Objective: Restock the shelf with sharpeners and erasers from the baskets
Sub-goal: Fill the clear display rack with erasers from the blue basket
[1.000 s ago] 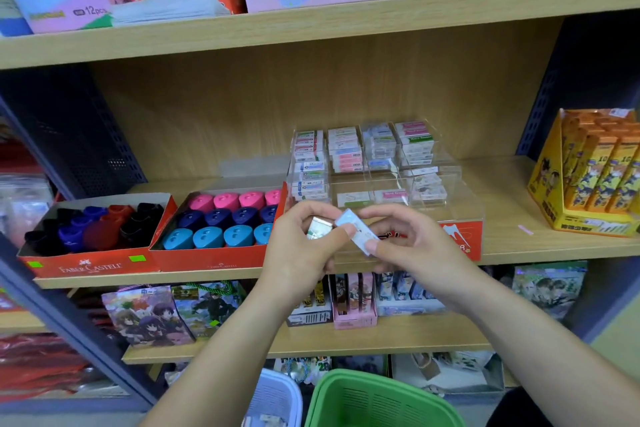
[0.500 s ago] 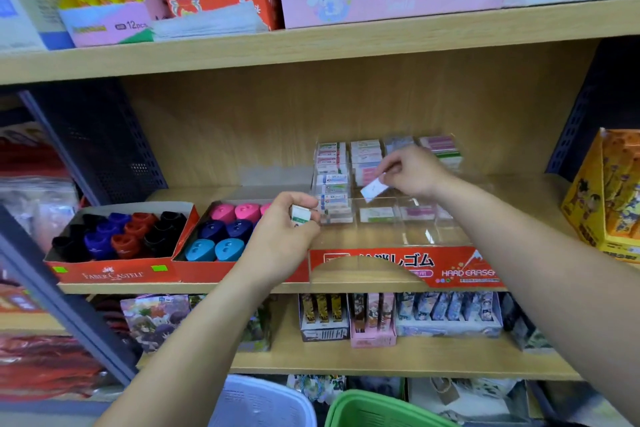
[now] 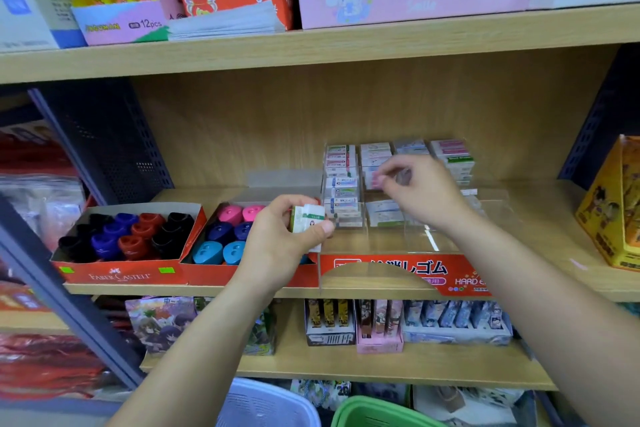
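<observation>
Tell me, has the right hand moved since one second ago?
Yes. The right hand went away from the left hand, back over the clear display case to its rear eraser stacks.

Right hand (image 3: 420,191): fingertips (image 3: 382,180) motion-blurred; any pinched item is indeterminate. It masks the middle eraser stacks (image 3: 375,156). Left hand (image 3: 277,248), gripping what appear to be two erasers (image 3: 308,221), covers the sharpener box's (image 3: 214,274) right columns. Green basket (image 3: 374,413), 6 o'clock, and orange carton (image 3: 613,204), 3 o'clock: cropped by frame edges.

Pink, navy, teal sharpeners (image 3: 225,232) in red box (image 3: 207,274); green-and-white eraser (image 3: 308,220); green basket (image 3: 374,413).
</observation>
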